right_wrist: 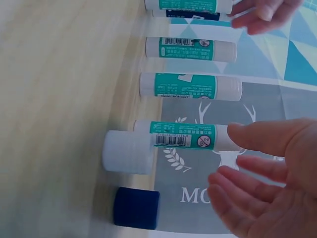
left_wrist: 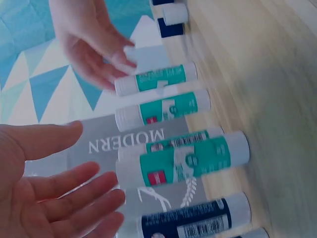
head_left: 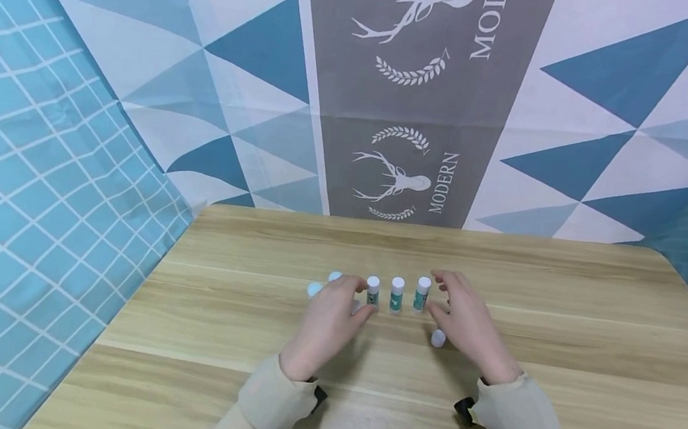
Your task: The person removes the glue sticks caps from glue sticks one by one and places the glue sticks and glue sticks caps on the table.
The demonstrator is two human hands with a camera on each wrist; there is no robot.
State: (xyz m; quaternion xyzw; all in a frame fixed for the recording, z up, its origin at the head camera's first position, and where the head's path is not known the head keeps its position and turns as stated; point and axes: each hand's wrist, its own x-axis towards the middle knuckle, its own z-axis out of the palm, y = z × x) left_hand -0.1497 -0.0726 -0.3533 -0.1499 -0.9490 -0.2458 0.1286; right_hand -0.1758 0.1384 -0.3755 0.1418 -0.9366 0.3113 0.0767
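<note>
Several glue sticks with teal labels and white caps stand upright in a row on the table. My left hand point(head_left: 328, 318) is by the left teal glue stick point(head_left: 373, 292), its fingers spread and apart from the sticks in the left wrist view. Between the hands stands the middle teal glue stick point(head_left: 396, 295). My right hand point(head_left: 465, 319) is beside the right teal glue stick point(head_left: 421, 294), the thumb point(right_wrist: 262, 140) overlapping its top end in the right wrist view. A navy-labelled glue stick point(left_wrist: 198, 218) stands near the left fingers. Both hands hold nothing.
A white cap-like piece point(right_wrist: 128, 152) and a dark blue one point(right_wrist: 136, 208) are on the table point(head_left: 582, 407) near the right hand. More white-topped sticks point(head_left: 314, 289) stand behind the left hand. A patterned cloth point(head_left: 257, 79) hangs along the table's far edge.
</note>
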